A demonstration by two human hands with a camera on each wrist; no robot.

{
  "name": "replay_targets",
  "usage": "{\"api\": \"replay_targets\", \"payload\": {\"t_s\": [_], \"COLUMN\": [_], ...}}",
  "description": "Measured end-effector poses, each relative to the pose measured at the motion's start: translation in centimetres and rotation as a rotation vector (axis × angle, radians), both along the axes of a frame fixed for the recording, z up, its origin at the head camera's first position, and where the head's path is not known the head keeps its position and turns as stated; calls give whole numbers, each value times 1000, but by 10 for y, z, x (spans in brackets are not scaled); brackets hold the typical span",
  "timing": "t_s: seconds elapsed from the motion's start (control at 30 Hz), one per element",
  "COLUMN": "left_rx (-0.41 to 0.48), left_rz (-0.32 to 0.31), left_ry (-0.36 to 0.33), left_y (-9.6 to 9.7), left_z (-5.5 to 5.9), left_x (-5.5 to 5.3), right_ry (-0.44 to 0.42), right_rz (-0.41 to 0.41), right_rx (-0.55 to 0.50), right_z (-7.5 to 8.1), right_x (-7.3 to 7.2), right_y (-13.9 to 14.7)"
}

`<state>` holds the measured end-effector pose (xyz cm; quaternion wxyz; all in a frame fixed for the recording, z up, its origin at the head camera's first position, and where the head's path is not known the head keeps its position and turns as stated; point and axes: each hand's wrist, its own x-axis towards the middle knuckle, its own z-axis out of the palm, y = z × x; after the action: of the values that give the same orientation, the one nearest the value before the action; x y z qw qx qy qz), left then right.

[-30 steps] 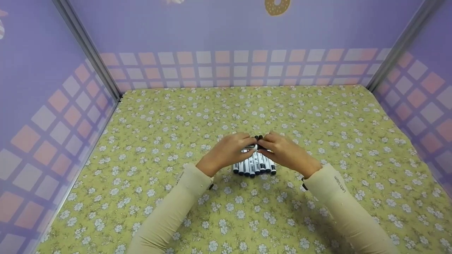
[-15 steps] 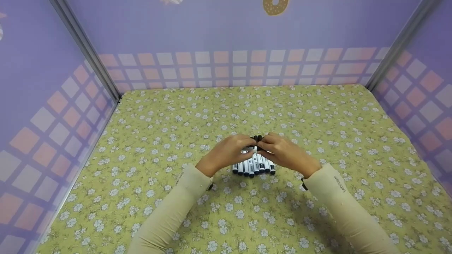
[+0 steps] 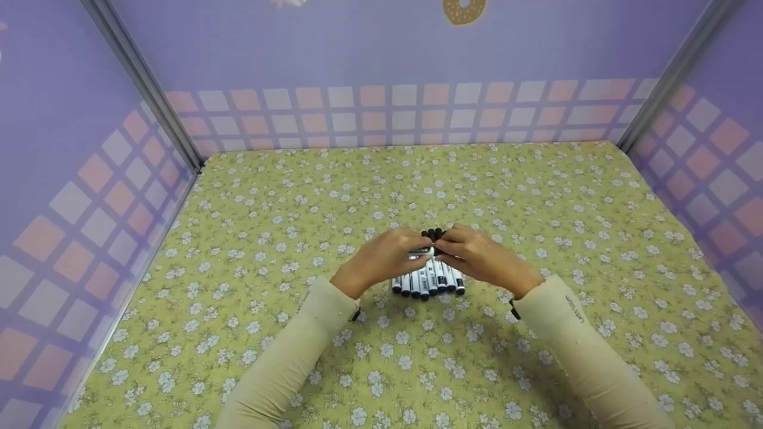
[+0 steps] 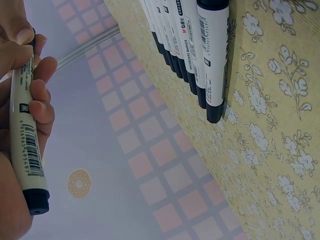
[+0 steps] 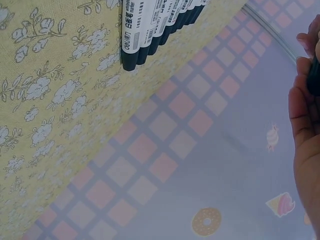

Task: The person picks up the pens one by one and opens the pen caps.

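In the head view my left hand and right hand meet over a row of whiteboard markers. My left hand's fingers curl round the white barrel of a whiteboard marker, its barcode showing in the left wrist view. The lower end of that marker is black. At the other end, the fingers of my right hand pinch the dark cap, mostly covered by them. Beneath the hands, the rowed markers lie side by side on the cloth, white with black ends; the hands hide their middle part.
A yellow-green floral cloth covers the table. Purple walls with pink and white squares stand at the back and both sides, joined by grey metal corner posts. A doughnut picture decorates the back wall.
Both hands stay almost in place over the row, still holding the marker between them. A little more of the black marker ends shows between the fingers now.
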<state>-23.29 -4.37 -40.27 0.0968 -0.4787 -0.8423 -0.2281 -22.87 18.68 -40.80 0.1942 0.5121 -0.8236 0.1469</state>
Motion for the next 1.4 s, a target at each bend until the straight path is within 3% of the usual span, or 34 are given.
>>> {"api": "replay_targets", "payload": {"t_s": [0.47,0.93,1.23,1.4], "left_rx": [-29,-30,-7,15], "left_rz": [0,3,22,25], "left_ry": [-69,-162,-309,-331], "left_y": [0,-3,-5,-5], "left_z": [1,-3,-7,-10], "left_x": [-2,-5,-6,-6], "right_ry": [-13,79,125,112], "right_rz": [-33,-13,-17,-22], "right_rx": [41,16,48,48], "right_z": [-1,-9,-9,-11], "right_x": [1,-4,-3,-3], "right_y": [2,-2,-2,-2]}}
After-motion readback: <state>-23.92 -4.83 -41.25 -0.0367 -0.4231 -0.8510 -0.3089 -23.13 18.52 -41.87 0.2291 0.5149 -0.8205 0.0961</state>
